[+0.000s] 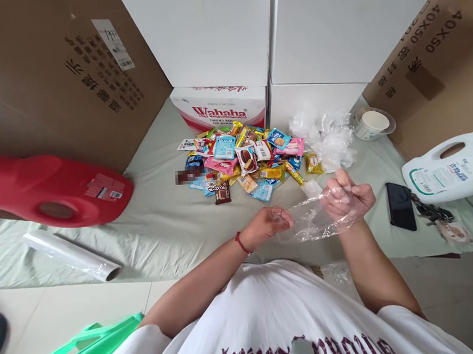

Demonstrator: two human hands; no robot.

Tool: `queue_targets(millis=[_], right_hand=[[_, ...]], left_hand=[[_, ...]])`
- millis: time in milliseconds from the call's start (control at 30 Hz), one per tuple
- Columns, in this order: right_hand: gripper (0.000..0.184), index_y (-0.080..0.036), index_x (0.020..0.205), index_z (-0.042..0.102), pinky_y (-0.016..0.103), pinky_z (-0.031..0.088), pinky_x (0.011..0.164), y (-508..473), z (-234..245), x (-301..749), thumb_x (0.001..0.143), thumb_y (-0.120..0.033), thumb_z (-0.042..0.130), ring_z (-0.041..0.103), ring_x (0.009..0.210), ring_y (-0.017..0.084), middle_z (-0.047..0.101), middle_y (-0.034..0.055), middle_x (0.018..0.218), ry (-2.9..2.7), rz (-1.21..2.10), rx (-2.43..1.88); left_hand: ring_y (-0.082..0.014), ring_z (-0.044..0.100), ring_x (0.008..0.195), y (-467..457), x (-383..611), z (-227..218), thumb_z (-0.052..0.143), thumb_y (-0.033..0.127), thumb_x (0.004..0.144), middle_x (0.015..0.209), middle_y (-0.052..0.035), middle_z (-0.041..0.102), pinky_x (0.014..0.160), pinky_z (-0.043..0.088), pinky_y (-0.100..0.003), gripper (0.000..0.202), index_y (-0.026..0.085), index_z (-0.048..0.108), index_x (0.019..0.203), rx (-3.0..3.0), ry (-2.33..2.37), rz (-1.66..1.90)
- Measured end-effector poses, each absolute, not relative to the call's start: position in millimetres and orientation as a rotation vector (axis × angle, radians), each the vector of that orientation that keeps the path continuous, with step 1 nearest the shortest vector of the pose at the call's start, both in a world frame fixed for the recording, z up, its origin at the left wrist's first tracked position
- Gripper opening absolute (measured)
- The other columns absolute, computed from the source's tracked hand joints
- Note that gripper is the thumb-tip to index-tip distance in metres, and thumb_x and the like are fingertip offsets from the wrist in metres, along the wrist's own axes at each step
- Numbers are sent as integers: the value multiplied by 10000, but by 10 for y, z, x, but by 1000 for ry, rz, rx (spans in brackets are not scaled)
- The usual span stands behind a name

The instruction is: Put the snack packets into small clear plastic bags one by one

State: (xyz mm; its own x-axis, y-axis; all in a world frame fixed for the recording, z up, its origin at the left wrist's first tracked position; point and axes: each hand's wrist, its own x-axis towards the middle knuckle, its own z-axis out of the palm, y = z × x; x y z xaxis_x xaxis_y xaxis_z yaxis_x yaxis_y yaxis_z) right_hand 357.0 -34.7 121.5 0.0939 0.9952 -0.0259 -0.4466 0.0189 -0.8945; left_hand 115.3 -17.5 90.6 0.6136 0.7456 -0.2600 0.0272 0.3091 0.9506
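Note:
A clear plastic bag (309, 220) is stretched between my two hands, above the front of the cloth-covered surface. My left hand (269, 224), with a red string at the wrist, pinches one end of it. At the other end my right hand (346, 197) is closed in a fist on the film. Just beyond my hands lies a heap of wrapped snacks (248, 157) in many colours. Crumpled clear plastic bags (330, 139) sit at the right of the heap, near my right hand.
A red jug (61, 193) and a plastic film roll (73, 256) lie at left. At right are a paper cup (373, 123), a phone (400, 206), keys (433, 209) and a white detergent bottle (452, 172). A Wahaha carton (222, 109) and other boxes wall off the back.

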Motion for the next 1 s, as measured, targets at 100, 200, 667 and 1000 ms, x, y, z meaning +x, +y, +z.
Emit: queue_targets(millis=[100,200,667,1000], right_hand=[[347,-268,840,575,285,485,560,-285,1306,3775,719,-517,785,559,651,145,655,31,907,-814,1122,-1248],[436,-269,899,641,319,561,754,-420,1225,3828,752,-660,766,628,914,202,675,52,1036,-736,952,-1387],[396,-221,800,662,309,545,709,-491,740,3098,690,-556,841,631,783,186,699,30,876,-673,1384,-1340],[444,-192,830,667,189,422,472,-439,751,3811,660,-544,879,598,636,131,633,-5,689,-1001,1705,-1513]], left_hand=[[-153,580,757,-199,1193,862,828,560,708,773,-23,652,735,467,-272,417,177,663,730,991,890,763],[-159,604,791,-220,1162,820,818,575,713,807,-18,658,732,498,-275,441,186,616,768,836,1026,940],[-156,681,742,-335,765,899,930,433,610,767,15,648,650,535,-248,466,185,565,762,684,1041,917],[-97,539,616,-314,-168,605,932,353,520,785,18,595,545,421,-207,495,178,602,845,845,1280,706]])
